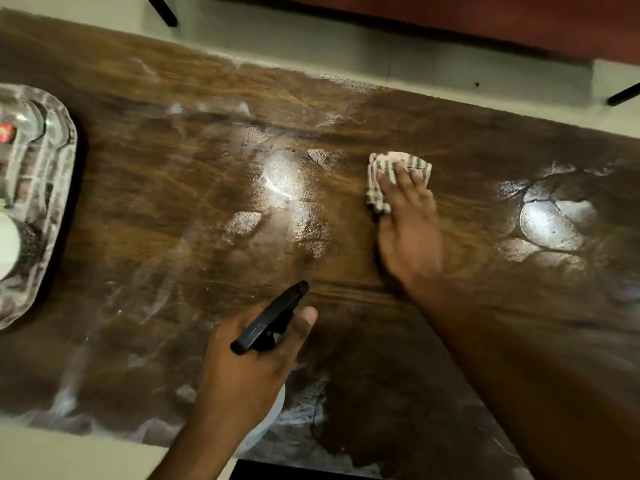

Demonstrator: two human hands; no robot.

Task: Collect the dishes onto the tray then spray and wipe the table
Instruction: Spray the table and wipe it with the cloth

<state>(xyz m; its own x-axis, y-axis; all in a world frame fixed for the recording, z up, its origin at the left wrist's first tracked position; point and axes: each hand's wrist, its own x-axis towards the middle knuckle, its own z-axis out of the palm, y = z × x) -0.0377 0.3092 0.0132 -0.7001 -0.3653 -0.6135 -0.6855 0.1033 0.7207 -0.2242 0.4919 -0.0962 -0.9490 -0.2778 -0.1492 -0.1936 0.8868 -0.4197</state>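
Observation:
A dark wooden table (173, 188) fills the view, with wet streaks and shiny patches across it. My right hand (408, 230) lies flat on a checked cloth (381, 178), pressing it to the table right of centre. My left hand (252, 368) holds a spray bottle with a black trigger head (270, 318) over the near edge; its pale body (270, 417) shows below my hand. A silver metal tray (52, 188) sits at the left edge with dishes on it, among them a white bowl (7, 244), partly cut off by the frame.
Pale floor shows beyond the far edge of the table and at the near left. Black furniture legs (162, 10) stand on the floor at the back. A wet glossy patch (550, 226) lies right of the cloth.

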